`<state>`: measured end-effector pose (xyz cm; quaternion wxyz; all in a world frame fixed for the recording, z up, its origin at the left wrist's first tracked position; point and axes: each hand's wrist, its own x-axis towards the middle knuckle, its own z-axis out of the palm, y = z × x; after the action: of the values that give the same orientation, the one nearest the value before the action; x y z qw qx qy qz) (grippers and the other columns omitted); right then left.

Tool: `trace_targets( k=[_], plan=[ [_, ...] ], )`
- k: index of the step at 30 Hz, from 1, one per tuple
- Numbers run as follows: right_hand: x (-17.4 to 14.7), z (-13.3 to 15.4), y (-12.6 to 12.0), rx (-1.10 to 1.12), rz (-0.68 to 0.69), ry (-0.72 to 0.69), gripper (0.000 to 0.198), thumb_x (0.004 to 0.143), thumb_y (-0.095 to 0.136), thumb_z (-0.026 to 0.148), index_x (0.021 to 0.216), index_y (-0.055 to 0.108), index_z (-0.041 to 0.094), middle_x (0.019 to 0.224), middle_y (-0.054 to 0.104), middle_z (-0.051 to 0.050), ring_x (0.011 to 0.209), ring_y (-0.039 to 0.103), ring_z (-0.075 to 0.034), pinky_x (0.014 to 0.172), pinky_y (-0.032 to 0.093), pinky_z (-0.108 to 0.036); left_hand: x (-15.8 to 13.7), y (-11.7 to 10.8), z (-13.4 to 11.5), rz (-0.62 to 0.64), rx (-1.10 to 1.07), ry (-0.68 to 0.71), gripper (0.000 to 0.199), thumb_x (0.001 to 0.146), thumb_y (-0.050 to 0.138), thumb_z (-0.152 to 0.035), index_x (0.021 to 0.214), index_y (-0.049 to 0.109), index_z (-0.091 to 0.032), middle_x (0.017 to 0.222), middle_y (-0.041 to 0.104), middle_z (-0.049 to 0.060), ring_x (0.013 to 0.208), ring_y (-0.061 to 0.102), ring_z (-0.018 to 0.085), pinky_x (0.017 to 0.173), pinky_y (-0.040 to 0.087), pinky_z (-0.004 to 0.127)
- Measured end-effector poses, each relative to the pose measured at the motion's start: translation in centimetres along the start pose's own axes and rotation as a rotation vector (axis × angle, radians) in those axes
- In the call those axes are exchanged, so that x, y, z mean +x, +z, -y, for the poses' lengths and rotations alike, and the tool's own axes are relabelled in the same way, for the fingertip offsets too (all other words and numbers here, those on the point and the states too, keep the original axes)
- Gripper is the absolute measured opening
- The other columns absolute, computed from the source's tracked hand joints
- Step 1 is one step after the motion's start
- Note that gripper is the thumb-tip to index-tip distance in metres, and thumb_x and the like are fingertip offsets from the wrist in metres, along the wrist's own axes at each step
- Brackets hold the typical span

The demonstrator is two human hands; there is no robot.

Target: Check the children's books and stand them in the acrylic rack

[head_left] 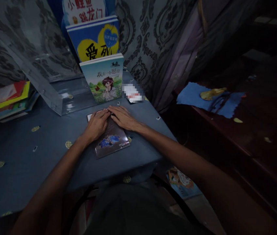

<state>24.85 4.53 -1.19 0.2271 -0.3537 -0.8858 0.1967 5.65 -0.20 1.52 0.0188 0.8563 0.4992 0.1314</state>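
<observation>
A dark book [112, 141] with a blue picture near its lower edge lies flat on the cloth-covered table. My left hand [97, 124] rests palm down on its upper left part, fingers stretched out. From the other side, my right hand [123, 118] lies flat over the book's top edge, its fingertips close to those of the left. Neither hand is wrapped round anything. Just beyond stands a green picture book [106, 80] with a child on its cover, in front of a blue and yellow book [79, 37].
A clear plastic stand [55, 101] stands left of the upright books. Farther left is a book stack [5, 101]. A blurred-out card [133, 93] lies near the table's right edge. A blue cloth [197, 94] covers part of a dark red surface at right.
</observation>
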Motion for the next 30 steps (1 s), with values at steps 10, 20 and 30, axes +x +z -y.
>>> trace_targets(
  k=[10,20,30],
  plan=[
    [-0.1,-0.4,0.3,-0.008,0.007,0.010,0.050,0.103,0.032,0.022,0.151,0.046,0.015,0.161,0.044,-0.011,0.149,0.039,-0.022,0.125,0.026,-0.050,-6.0,-1.4,-6.6,0.092,-0.064,0.239,0.046,0.097,0.041,-0.011,0.137,0.060,-0.022,0.146,0.061,0.009,0.141,0.052,0.024,0.116,0.043,0.050],
    [-3.0,0.8,-0.9,-0.038,0.043,-0.026,0.049,0.103,0.042,0.028,0.149,0.049,0.013,0.162,0.041,-0.014,0.154,0.030,-0.028,0.123,0.027,-0.056,-7.9,-0.2,-7.1,0.036,-0.069,0.330,0.047,0.098,0.043,-0.009,0.140,0.058,-0.025,0.146,0.061,0.011,0.144,0.048,0.025,0.119,0.037,0.056],
    [-12.7,3.2,-2.5,-0.038,0.043,-0.126,0.046,0.106,0.043,0.027,0.151,0.048,0.023,0.154,0.053,-0.010,0.150,0.039,-0.024,0.122,0.034,-0.054,-8.4,0.9,-6.9,-0.122,-0.110,0.363,0.038,0.099,0.048,-0.011,0.132,0.065,-0.023,0.134,0.070,0.011,0.138,0.055,0.025,0.116,0.040,0.057]
  ],
)
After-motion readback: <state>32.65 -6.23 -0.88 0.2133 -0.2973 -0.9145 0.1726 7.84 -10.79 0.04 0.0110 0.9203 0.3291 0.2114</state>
